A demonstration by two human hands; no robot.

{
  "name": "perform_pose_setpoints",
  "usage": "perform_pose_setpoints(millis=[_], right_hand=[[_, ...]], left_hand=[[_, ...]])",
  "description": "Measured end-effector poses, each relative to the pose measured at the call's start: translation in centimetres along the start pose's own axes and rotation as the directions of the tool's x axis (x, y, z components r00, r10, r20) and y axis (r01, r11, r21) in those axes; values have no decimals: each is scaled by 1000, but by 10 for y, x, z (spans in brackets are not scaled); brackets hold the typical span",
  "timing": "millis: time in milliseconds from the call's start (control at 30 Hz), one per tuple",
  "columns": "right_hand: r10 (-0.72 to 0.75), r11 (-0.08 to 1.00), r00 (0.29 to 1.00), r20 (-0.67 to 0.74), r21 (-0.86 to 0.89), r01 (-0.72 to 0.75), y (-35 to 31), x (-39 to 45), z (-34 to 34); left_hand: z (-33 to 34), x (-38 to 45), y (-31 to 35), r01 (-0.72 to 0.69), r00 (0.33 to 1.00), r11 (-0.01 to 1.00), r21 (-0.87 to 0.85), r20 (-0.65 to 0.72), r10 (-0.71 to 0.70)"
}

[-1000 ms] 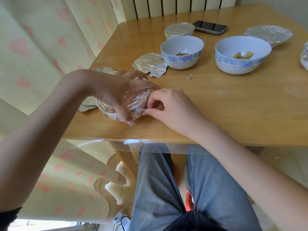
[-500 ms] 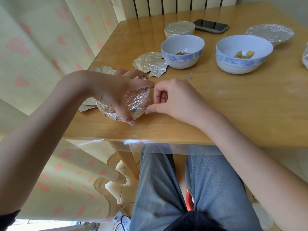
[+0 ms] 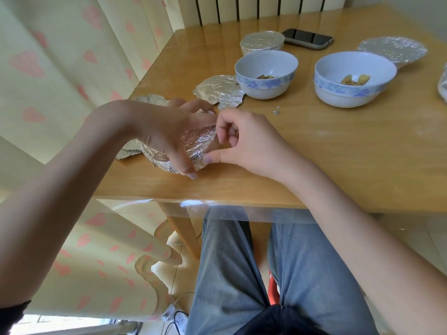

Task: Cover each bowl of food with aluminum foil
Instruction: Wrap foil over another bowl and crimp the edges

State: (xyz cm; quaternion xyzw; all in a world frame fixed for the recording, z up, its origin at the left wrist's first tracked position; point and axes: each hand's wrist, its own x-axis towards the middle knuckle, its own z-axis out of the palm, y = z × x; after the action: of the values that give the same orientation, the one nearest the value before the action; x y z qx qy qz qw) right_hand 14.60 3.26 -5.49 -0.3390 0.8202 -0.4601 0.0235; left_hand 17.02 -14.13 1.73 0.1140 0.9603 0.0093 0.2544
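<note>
Pinching the foil-wrapped bowl (image 3: 193, 146) at its right edge now with the right hand (image 3: 244, 141) (thumb pressed low, fingers lifted higher than a second ago); clamped over the top by the left hand (image 3: 164, 131), near the table (image 3: 314, 165) front edge; beyond, two open bowls (image 3: 266, 73), loose foil sheet (image 3: 219, 91), phone (image 3: 307, 38)

Left hand (image 3: 167, 131) clasps a foil-wrapped bowl (image 3: 196, 147) while right hand (image 3: 244, 141) pinches its foil edge.
</note>
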Motion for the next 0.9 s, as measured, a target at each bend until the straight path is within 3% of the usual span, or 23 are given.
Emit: perform_pose_setpoints(millis=[200,367,433,600,767,900], right_hand=[[-24,999,999,-46,-46,22,-6,-2,4],[-29,994,987,-158,-111,11,8,-16,-14],[-10,992,988,-157,-128,-10,10,-27,-18],[54,963,998,-41,-262,-63,3,-44,-4],[57,965,993,-105,-251,-82,-2,-35,8],[35,976,995,-93,-212,-54,3,-33,4]], left_hand=[[-1,-5,6,47,999,999,-12,10,-47],[10,5,36,302,943,953,-23,-140,-302],[12,4,46,345,931,935,-83,-96,-352],[-5,-11,25,218,975,968,120,12,-221],[-3,-2,19,56,997,996,64,46,-59],[-2,2,15,49,998,997,65,32,-51]])
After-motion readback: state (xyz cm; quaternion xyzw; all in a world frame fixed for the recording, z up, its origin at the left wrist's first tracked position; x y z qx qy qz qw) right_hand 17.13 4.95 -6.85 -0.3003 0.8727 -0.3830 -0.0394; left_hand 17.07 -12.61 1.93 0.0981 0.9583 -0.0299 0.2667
